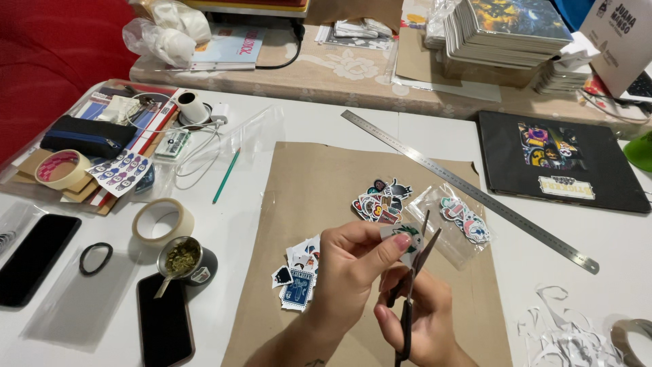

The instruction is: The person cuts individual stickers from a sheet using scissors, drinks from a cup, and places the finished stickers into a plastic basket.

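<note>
A white counter [305,122] is carrying a brown paper sheet [305,183]. Near its middle, the left hand [350,272] is pinching a small sticker [406,239], steadying it between open scissors [415,272] gripped by the right hand [421,316]. Cut stickers [299,272] are lying just left.

bright, even indoor light falls from above, with soft faint shadows, mild glare on the clear plastic sleeves [251,132], sharp focus throughout and slight wide-angle stretching at the edges.
</note>
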